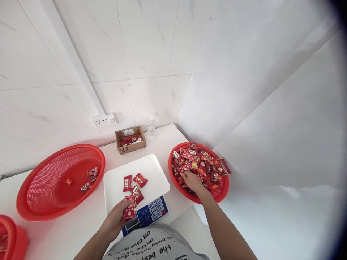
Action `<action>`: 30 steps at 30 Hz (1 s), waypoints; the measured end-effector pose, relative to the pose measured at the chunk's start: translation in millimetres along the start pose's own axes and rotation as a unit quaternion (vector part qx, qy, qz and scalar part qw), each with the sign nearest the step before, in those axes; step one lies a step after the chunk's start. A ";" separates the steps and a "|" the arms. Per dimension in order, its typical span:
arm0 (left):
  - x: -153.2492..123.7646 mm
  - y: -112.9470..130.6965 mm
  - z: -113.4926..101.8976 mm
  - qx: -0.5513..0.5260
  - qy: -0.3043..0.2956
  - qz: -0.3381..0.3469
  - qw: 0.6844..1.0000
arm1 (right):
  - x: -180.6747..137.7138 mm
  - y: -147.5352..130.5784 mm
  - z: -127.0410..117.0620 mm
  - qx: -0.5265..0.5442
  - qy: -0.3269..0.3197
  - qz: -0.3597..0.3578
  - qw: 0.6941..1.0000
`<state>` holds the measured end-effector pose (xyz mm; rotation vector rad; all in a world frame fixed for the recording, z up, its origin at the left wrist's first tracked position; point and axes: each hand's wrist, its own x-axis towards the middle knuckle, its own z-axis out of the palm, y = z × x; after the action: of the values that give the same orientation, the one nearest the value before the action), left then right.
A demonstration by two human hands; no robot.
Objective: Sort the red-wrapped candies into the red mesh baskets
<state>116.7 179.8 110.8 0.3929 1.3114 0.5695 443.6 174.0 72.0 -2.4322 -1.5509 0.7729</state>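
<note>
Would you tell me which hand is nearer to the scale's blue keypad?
Left. The left hand holds a red candy packet right beside the blue keypad; the right hand is farther off, reaching into the candy-filled red basket on the right.

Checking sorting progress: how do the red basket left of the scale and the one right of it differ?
The left basket holds only a few packets; the right basket is heaped with them. The right hand rests in the right basket; the left basket is untouched, the left hand holding a packet by the scale. Both are round, red mesh.
</note>
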 end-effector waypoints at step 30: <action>11.6 8.4 -10.7 0.192 -0.030 0.084 0.977 | -11.0 -50.6 11.5 0.129 0.179 -0.096 0.971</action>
<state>106.6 193.0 104.1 0.8398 1.3366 0.4389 393.7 185.5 85.8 -2.0579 -1.4179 0.4365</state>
